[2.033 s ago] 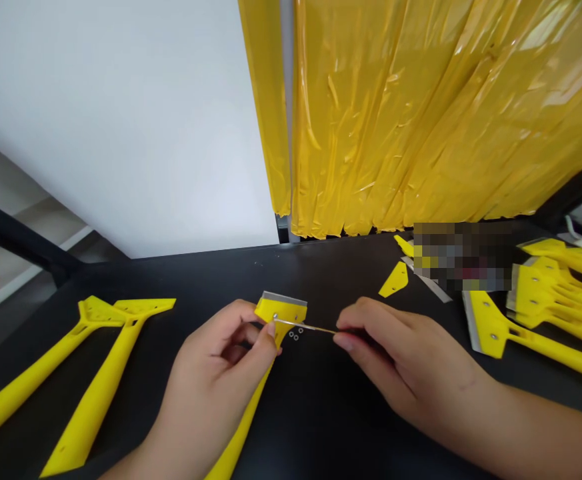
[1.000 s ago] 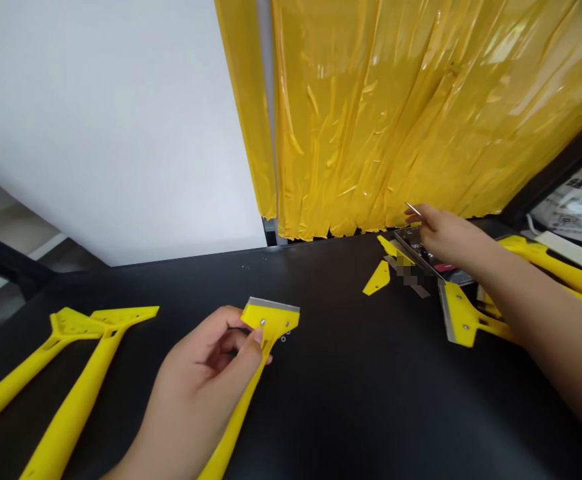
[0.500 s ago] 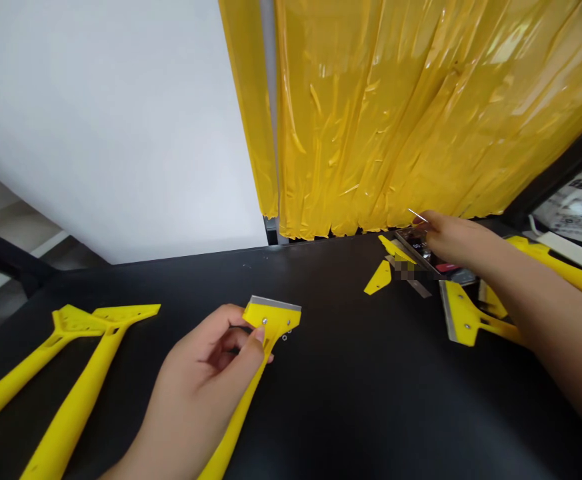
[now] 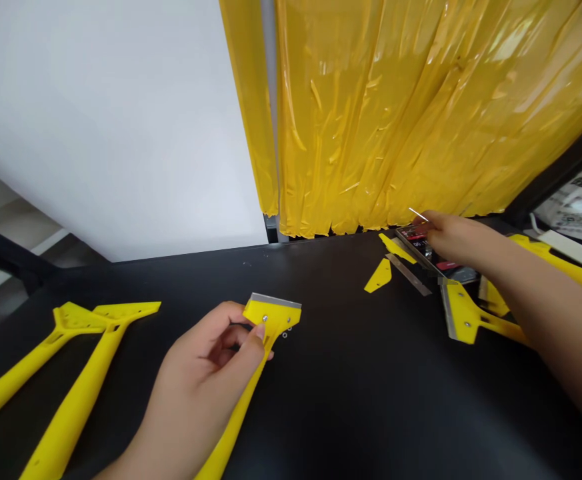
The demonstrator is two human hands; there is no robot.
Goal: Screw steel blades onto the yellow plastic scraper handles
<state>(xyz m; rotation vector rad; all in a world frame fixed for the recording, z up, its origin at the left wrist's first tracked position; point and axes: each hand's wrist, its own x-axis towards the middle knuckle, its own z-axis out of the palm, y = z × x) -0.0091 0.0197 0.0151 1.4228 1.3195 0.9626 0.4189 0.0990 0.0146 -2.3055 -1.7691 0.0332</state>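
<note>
My left hand [image 4: 205, 380] is closed round the neck of a yellow scraper [image 4: 273, 312], whose grey blade edge faces away from me and whose head shows two screws. Small nuts [image 4: 285, 335] lie just right of its head. At the back right, my right hand [image 4: 441, 233] has its fingers closed on a thin metal tool [image 4: 418, 214], its tip pointing up and left. That hand is over a dark device with a lit display [image 4: 417, 244]. Left of the device are a yellow plate [image 4: 379, 276] and a bare metal blade [image 4: 411, 275].
Two yellow handles [image 4: 83, 380] lie at the left, their heads overlapping. Another bladed scraper [image 4: 461, 313] rests under my right forearm. Behind the black table [image 4: 351, 393] stand a white panel [image 4: 121, 120] and yellow plastic sheeting [image 4: 371, 120]. A white bag [image 4: 581, 200] is at far right.
</note>
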